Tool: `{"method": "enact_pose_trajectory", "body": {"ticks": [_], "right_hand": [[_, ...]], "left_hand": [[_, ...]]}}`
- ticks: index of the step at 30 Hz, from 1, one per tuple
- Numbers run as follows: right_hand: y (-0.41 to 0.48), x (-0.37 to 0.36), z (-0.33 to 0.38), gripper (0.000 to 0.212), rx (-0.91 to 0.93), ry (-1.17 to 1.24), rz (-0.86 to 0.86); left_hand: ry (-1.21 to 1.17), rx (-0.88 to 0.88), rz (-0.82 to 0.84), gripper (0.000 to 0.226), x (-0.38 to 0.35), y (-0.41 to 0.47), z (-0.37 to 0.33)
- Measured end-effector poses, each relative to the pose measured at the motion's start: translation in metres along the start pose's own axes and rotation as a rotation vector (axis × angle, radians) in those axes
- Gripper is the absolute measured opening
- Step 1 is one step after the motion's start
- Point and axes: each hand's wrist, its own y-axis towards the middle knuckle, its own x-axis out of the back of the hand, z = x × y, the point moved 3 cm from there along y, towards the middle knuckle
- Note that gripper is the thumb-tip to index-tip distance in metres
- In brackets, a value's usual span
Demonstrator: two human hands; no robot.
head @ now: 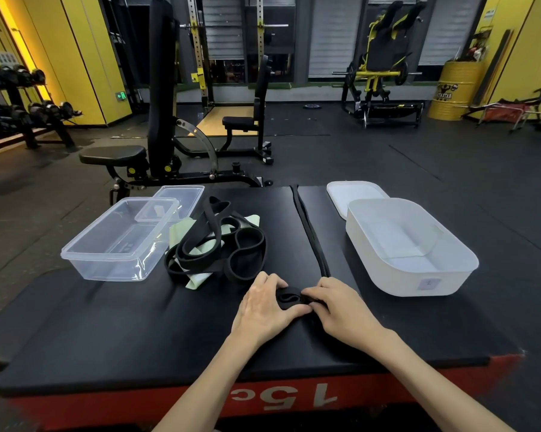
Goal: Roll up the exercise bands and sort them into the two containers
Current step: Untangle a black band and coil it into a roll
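Both grips, left hand [264, 307] and right hand [341, 310], pinching the half-rolled black band [289, 299] between them, its tail [309, 232] stretched beyond; likely to spring loose under slackened pressure.

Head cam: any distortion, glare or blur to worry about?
Head view: wide-angle bend at the edges, the platform rim curves; warm light strip glows far left; small glare on the clear container; black band between both hands is low-contrast on the black mat; centre sharp, no motion blur.
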Motion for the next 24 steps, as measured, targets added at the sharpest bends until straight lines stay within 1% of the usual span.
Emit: {"method": "enact_pose_trajectory", "body": {"ticks": [4, 7, 8, 10, 11, 14, 16, 18, 21, 24], "right_hand": [[-0.004, -0.004, 0.002, 0.026, 0.034, 0.019, -0.049], [-0.004, -0.003, 0.004, 0.022, 0.079, -0.01, -0.027], [-0.003, -0.002, 0.004, 0.024, 0.094, -0.019, -0.024], [-0.001, -0.002, 0.003, 0.033, 0.114, -0.042, -0.017], [-0.001, -0.002, 0.002, 0.034, 0.116, -0.048, -0.011], [-0.002, 0.0, -0.001, 0.025, 0.118, -0.03, 0.026], [-0.002, 0.003, -0.003, 0.029, 0.115, -0.042, 0.066], [-0.003, 0.007, -0.008, 0.036, 0.102, -0.046, 0.119], [-0.003, 0.009, -0.013, 0.042, 0.104, -0.069, 0.186], [0.0, 0.009, -0.01, 0.037, 0.084, -0.07, 0.113]], "left_hand": [[0.006, 0.019, 0.01, 0.064, -0.001, 0.0, 0.0], [-0.028, -0.019, 0.03, 0.064, -0.002, 0.002, 0.003], [-0.045, -0.038, 0.042, 0.064, -0.001, 0.002, 0.005], [-0.085, -0.082, 0.101, 0.066, 0.003, 0.003, 0.009], [-0.114, -0.114, 0.143, 0.065, 0.006, 0.004, 0.011], [-0.185, -0.217, 0.242, 0.054, 0.013, 0.008, 0.017], [-0.177, -0.235, 0.261, 0.051, 0.013, 0.012, 0.017], [-0.162, -0.237, 0.261, 0.055, 0.012, 0.014, 0.014], [-0.202, -0.212, 0.205, 0.055, 0.011, 0.012, 0.01], [-0.189, -0.162, 0.119, 0.051, 0.009, 0.008, 0.008]]}}
